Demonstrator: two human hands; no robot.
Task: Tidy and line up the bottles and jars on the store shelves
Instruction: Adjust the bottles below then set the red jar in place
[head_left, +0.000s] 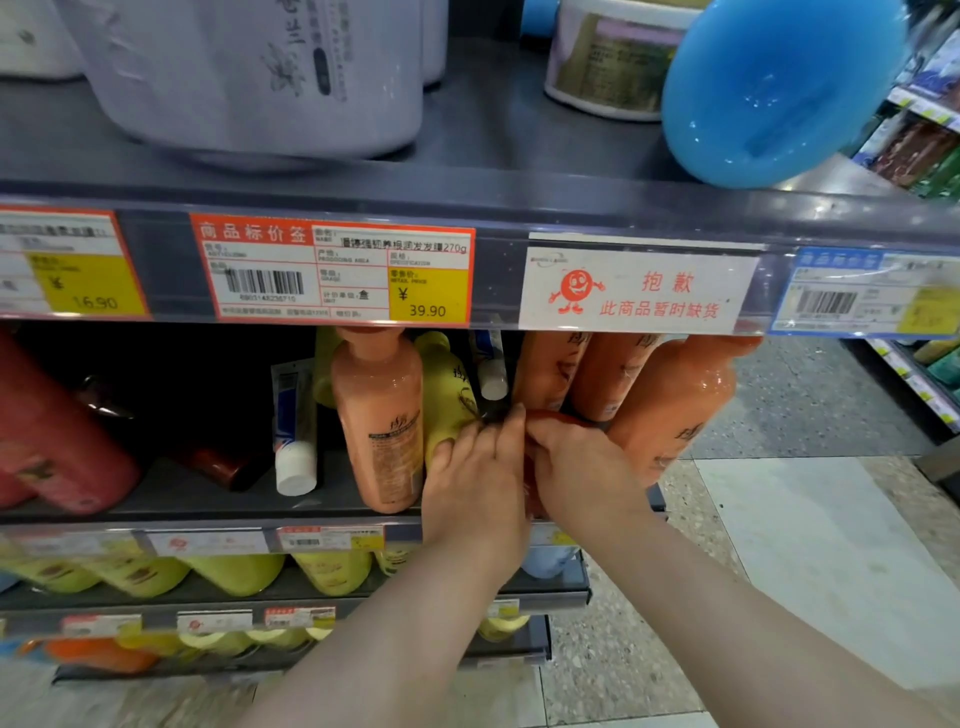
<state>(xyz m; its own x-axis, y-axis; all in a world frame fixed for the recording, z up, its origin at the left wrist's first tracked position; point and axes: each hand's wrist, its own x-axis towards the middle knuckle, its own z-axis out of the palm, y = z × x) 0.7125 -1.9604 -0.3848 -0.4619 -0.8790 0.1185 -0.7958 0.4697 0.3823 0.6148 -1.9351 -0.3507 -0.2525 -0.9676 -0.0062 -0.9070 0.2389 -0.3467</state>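
Both hands are on a red bottle (553, 417), wedged on the middle shelf (208, 501) between a yellow bottle (447, 400) and the leaning orange bottles (670, 410). The right hand (582, 467) has its fingers wrapped round it, and the left hand (475, 483) fingers lie straightish against its side. It's glossy plastic, probably full and slippery, so I'd grab the body low, not the cap.
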